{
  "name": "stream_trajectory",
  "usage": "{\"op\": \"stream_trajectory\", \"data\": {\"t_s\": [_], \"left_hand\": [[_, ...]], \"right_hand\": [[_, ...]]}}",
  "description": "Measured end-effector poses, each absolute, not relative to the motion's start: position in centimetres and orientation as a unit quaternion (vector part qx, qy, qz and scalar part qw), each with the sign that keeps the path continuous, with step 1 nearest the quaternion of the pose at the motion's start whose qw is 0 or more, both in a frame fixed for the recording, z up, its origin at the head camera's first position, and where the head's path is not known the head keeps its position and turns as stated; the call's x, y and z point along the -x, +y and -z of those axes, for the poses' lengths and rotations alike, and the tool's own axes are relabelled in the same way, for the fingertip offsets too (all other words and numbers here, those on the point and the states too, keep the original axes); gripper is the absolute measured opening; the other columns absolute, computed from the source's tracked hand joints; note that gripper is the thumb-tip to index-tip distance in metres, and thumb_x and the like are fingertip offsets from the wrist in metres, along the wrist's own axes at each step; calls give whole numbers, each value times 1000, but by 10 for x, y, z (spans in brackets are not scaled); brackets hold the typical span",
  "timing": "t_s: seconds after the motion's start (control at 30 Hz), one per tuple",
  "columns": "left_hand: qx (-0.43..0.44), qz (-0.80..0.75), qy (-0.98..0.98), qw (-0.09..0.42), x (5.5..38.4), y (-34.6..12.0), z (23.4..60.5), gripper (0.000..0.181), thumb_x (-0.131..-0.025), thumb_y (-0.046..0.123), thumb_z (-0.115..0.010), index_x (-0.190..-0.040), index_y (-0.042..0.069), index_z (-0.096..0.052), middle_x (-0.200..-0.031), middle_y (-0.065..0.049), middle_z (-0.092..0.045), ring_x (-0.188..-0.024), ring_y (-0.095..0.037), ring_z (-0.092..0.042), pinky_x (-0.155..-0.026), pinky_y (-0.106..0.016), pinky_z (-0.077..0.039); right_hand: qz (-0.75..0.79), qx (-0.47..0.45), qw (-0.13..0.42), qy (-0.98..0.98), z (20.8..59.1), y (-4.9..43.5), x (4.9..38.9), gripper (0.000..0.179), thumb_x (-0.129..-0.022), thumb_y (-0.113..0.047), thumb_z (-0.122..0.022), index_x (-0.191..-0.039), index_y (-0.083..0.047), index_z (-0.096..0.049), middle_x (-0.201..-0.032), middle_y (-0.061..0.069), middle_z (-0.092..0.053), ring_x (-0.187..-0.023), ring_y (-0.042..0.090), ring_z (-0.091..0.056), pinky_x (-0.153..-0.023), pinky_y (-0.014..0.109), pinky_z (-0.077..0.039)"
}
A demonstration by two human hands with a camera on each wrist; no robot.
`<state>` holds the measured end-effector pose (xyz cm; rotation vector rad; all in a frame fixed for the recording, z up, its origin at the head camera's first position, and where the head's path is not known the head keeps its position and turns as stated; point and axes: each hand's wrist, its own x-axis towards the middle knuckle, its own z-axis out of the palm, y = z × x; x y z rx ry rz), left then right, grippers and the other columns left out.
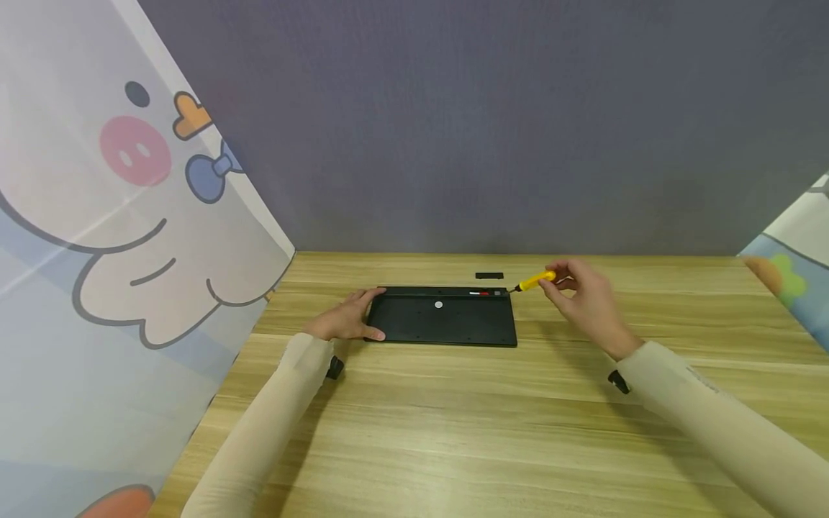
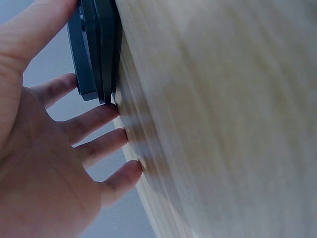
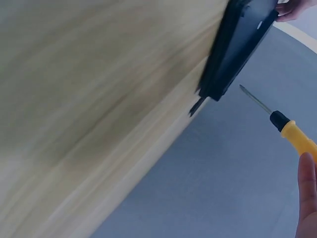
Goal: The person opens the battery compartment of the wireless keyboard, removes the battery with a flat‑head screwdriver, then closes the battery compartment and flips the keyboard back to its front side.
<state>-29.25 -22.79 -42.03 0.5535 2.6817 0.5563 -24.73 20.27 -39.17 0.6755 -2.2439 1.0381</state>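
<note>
A black keyboard [image 1: 447, 320] lies underside up, a round white sticker [image 1: 438, 304] on it. Along its far edge, a small slot near the right end shows a red-and-white piece [image 1: 481, 293]. My left hand [image 1: 346, 316] spans the keyboard's left end, thumb at the near corner and fingers toward the far one. In the left wrist view its fingers [image 2: 94, 121] are spread and fairly straight, touching the keyboard's end and the table. My right hand [image 1: 586, 298] pinches the yellow handle of a screwdriver [image 1: 534, 280], its tip close over the keyboard's far right corner.
A small black cover [image 1: 488, 275] lies on the wooden table [image 1: 453, 432] just beyond the keyboard's right part. A grey partition [image 1: 486, 129] rises behind the table, and a cartoon-printed wall [image 1: 129, 252] stands on the left.
</note>
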Motion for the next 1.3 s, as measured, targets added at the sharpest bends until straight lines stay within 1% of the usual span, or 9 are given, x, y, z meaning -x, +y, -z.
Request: {"op": "stream_trajectory", "data": {"t_s": [0.2,0.37,0.63,0.9,1.03,1.17,1.23,1.3], "left_hand": [[-197,-192,946,173,292,-227,421,101,-75,46,-77,-152,23,-15,-153,-19,-13,-138,-40,-14,-101,-63,-24],[-197,-195,945,173,292,-225,422,102,-74,46,-77,-153,24,-15,-153,-19,-14,-138,-40,-15,-100,-61,-27],[-195,-197,945,174,292,-224,422,103,-74,44,-79,-152,23,-16,-153,-20,-14,-138,-41,-13,-100,-61,-27],[-192,-192,947,171,292,-225,422,104,-73,43,-80,-152,22,-17,-152,-23,-15,-138,-42,-14,-100,-61,-27],[-191,-192,947,173,291,-226,422,104,-73,44,-80,-152,23,-17,-152,-23,-15,-138,-43,-13,-100,-61,-27],[-188,-194,947,173,292,-227,423,104,-73,45,-79,-152,23,-16,-152,-23,-14,-137,-43,-14,-99,-62,-28],[-187,-195,947,174,292,-227,423,104,-73,45,-79,-152,24,-16,-152,-23,-14,-137,-43,-14,-99,-61,-28],[-185,-195,947,174,292,-227,423,104,-73,45,-79,-152,24,-16,-152,-22,-14,-137,-42,-14,-99,-61,-28]], "right_hand": [[-402,-258,281,-832,388,185,258,27,-80,5,-72,-104,2,-59,-95,7,-61,-81,13,-59,-69,11,-47],[-396,-272,287,-829,391,179,263,25,-80,5,-71,-103,3,-60,-94,8,-62,-78,16,-60,-68,11,-47],[-387,-274,292,-831,392,175,266,24,-81,4,-71,-103,2,-61,-91,7,-62,-75,16,-60,-65,10,-46],[-375,-276,284,-838,389,172,267,24,-81,1,-72,-102,-2,-61,-91,4,-61,-74,13,-59,-62,25,-51],[-374,-276,277,-841,388,170,269,24,-82,-1,-72,-103,-2,-61,-91,1,-60,-75,10,-58,-63,27,-51],[-368,-276,272,-845,386,167,270,23,-83,-4,-72,-103,-4,-61,-91,0,-60,-74,9,-57,-62,32,-52],[-364,-278,271,-847,384,166,271,23,-83,-5,-72,-103,-5,-61,-91,1,-60,-74,10,-57,-62,32,-51],[-362,-281,270,-847,382,164,272,23,-83,-5,-72,-103,-5,-61,-90,2,-60,-73,11,-57,-61,29,-51]]}}
